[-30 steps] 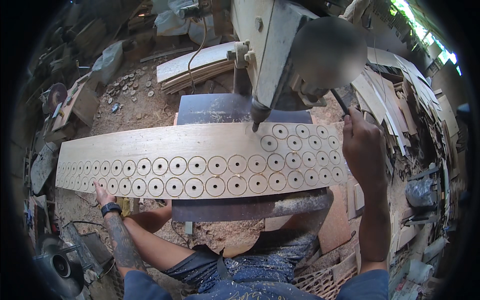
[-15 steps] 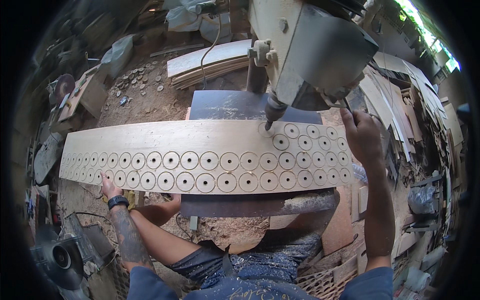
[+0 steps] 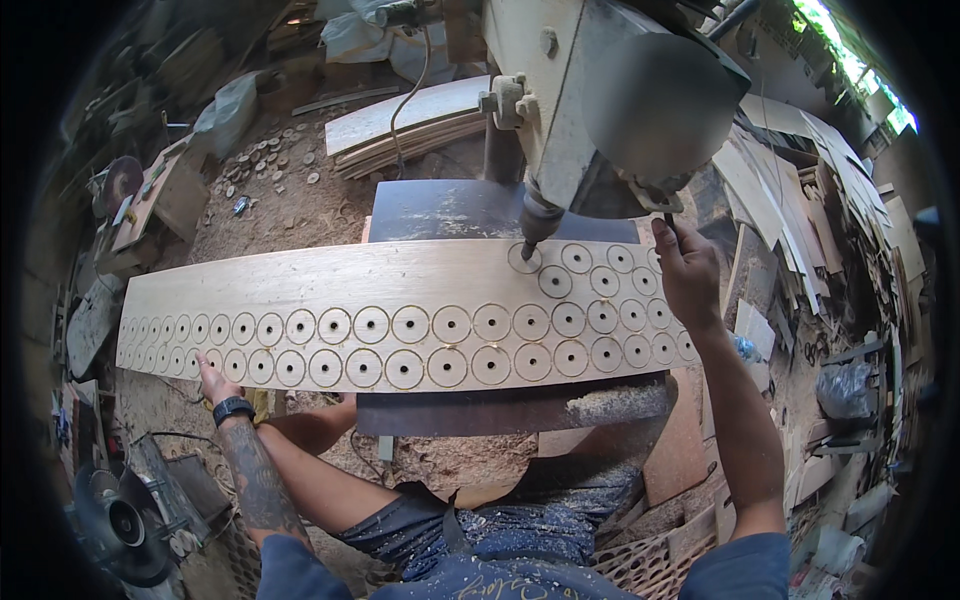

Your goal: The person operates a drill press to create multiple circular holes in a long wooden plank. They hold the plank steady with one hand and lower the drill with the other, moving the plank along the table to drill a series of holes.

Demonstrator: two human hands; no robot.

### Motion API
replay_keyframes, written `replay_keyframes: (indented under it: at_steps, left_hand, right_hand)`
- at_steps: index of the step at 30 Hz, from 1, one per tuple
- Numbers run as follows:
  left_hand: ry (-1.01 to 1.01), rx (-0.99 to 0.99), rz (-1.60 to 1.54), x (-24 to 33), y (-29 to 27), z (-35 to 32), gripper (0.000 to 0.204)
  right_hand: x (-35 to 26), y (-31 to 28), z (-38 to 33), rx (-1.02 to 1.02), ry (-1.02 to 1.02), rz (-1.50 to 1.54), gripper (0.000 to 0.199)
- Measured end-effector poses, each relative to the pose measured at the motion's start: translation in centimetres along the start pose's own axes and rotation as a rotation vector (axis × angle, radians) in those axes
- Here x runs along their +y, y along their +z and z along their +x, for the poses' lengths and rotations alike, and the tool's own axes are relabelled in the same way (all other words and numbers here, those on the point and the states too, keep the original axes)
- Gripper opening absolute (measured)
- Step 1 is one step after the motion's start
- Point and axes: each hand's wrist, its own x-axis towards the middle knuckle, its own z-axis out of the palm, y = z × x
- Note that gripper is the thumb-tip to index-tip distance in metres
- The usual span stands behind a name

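A long, pale plywood board (image 3: 250, 285) lies across the dark table (image 3: 450, 205) of a drill press (image 3: 550, 100). Rows of cut rings with centre holes cover its near half and right end. On the board's near edge, toward the left, my left hand (image 3: 215, 382) is closed, thumb on top and fingers hidden beneath. My right hand (image 3: 688, 268) wraps round the dark lever (image 3: 671, 225) at the press's right side. The drill's chuck and bit (image 3: 532, 222) come down onto the far edge of the board, inside a ring outline. Whether the bit is turning I cannot tell.
Behind the press lies a stack of curved boards (image 3: 400, 125). Cut wooden discs (image 3: 265, 155) are scattered on the dusty floor. A fan (image 3: 125, 520) stands at the lower left. Offcut sheets (image 3: 800, 200) lean along the right. Sawdust lies on the table's front edge.
My right hand has come left and slightly lower with the lever. The ring round the bit shows more plainly. The whole view has shifted a little; my left hand keeps its hold.
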Motion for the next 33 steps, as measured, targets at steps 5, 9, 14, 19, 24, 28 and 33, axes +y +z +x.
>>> replay_keyframes:
  at_steps: [5, 9, 14, 19, 24, 28, 33]
  left_hand:
    - [-0.010, 0.101, -0.050, 0.0, 0.3, -0.7, 0.075]
    - [0.045, 0.314, 0.165, 0.2, 0.3, -0.9, 0.077]
    - [0.140, 0.344, 0.174, -0.1, 0.3, -1.8, 0.071]
    - [0.186, 0.366, 0.125, -0.5, 0.6, -2.9, 0.065]
    - [0.220, 0.289, 0.018, -0.7, 0.4, -2.7, 0.059]
    - [0.256, 0.305, 0.069, -1.0, 0.0, -1.8, 0.059]
    - [0.287, 0.385, 0.194, -1.4, -0.2, -0.9, 0.063]
  right_hand:
    - [0.8, 1.1, -0.2, 0.015, 0.047, 0.029, 0.041]
    - [1.5, 1.9, -0.2, 0.064, -0.028, -0.028, 0.039]
    - [2.1, 2.8, 0.0, 0.112, -0.085, 0.010, 0.038]
    - [2.5, 3.4, 0.0, 0.149, -0.110, 0.026, 0.039]
    - [3.0, 3.9, 0.2, 0.165, -0.128, 0.004, 0.037]
    - [3.3, 4.3, 0.3, 0.173, -0.135, -0.006, 0.036]
    - [4.2, 4.4, 0.6, 0.169, -0.131, -0.025, 0.037]
